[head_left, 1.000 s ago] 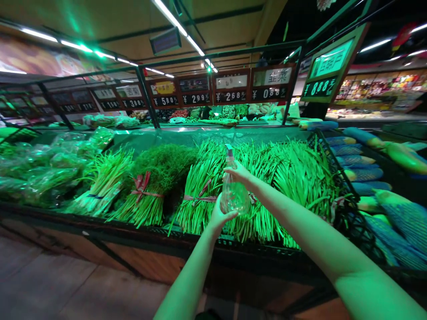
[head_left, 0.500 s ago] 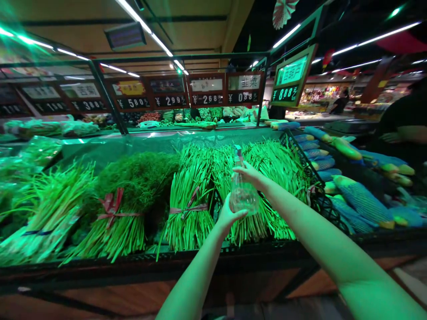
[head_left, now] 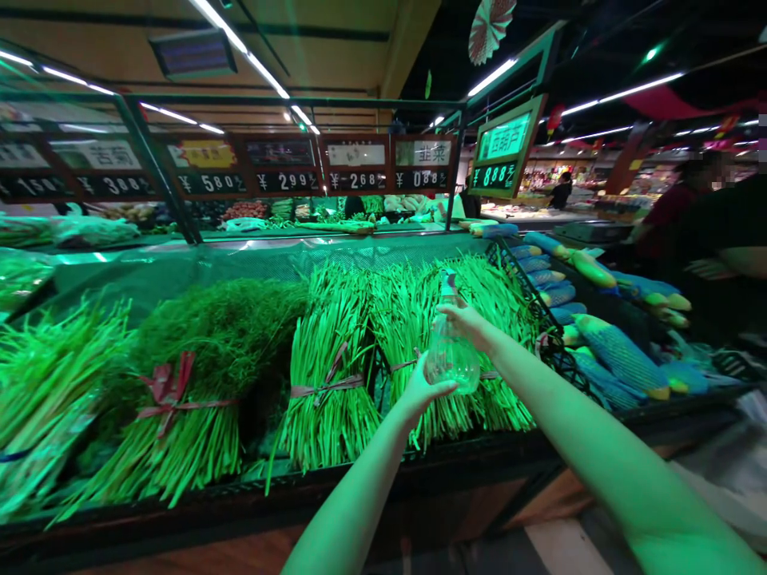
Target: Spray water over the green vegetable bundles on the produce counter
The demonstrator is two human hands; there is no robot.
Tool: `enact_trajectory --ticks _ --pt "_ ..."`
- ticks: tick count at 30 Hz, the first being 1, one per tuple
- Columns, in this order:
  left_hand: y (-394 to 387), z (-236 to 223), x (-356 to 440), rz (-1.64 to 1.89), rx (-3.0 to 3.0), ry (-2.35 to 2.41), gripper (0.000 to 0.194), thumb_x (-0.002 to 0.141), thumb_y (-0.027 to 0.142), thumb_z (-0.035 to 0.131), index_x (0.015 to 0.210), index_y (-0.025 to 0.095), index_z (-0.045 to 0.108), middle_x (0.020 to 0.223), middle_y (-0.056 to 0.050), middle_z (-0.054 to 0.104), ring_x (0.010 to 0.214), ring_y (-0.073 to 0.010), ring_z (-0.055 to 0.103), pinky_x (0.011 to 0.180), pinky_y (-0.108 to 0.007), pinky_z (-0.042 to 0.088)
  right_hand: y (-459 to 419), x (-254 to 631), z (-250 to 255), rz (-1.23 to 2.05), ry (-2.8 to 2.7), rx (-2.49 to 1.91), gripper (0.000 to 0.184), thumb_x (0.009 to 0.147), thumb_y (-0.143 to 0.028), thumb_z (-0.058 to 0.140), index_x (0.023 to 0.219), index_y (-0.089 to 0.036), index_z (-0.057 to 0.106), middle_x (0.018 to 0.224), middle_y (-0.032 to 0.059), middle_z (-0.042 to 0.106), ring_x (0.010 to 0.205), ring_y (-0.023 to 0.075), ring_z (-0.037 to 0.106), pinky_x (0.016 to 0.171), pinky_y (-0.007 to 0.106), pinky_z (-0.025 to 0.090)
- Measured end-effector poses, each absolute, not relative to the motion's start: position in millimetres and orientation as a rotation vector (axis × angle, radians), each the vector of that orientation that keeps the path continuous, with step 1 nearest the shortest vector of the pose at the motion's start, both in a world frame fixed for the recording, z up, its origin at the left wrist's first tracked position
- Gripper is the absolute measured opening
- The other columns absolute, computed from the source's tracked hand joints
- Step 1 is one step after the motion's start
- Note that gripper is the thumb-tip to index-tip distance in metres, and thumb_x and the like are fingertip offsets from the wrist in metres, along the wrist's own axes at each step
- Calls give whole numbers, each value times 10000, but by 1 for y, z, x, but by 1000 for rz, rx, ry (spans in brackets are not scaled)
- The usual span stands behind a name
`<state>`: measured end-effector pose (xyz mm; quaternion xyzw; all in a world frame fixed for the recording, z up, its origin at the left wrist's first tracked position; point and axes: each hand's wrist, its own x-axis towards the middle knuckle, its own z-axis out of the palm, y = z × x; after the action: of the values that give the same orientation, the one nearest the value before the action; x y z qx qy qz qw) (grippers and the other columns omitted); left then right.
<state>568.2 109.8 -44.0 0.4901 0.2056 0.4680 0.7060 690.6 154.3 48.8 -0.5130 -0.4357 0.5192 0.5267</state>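
Note:
A clear spray bottle (head_left: 454, 363) with liquid in it is held upright above the bundled green stalks. Its body rests in my left hand (head_left: 427, 389), whose thumb lies across the lower front. Higher up, my right hand (head_left: 466, 319) is closed around the neck, just below the spray head. Behind and under the bottle lie long green leafy bundles (head_left: 332, 375), tied with bands. Farther left is a feathery green bunch (head_left: 219, 327) bound with a red ribbon. The far-side fingers of both hands are hidden.
Left of the feathery bunch lie pale-stemmed greens (head_left: 53, 383). Gourds in blue netting (head_left: 623, 355) fill the right side, beyond a black crate edge (head_left: 560, 351). Price signs (head_left: 423, 164) hang from a frame above the stall. Another person's hand (head_left: 710, 269) shows at far right.
The view has turned to the right, so the stall and signs sit farther left. Both hands keep hold of the spray bottle, which now appears slightly farther right over the bundles.

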Motion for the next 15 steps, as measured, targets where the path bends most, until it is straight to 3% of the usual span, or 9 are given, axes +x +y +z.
enact_trajectory --ticks 11,15 --pt "111 -49 561 1055 1063 434 828 413 352 764 1125 153 391 1177 -133 426 1091 -279 413 914 -401 337 153 678 50 1243 -1038 -1252 221 704 -155 540 861 -195 389 585 -34 527 531 132 559 514 245 460" --pt "107 -44 544 1103 1113 427 706 498 313 732 1106 148 414 1147 -117 469 1085 -249 425 935 -368 321 159 663 52 1329 -1097 -1210 212 701 -180 541 844 -186 385 574 -21 535 512 126 547 496 225 442"
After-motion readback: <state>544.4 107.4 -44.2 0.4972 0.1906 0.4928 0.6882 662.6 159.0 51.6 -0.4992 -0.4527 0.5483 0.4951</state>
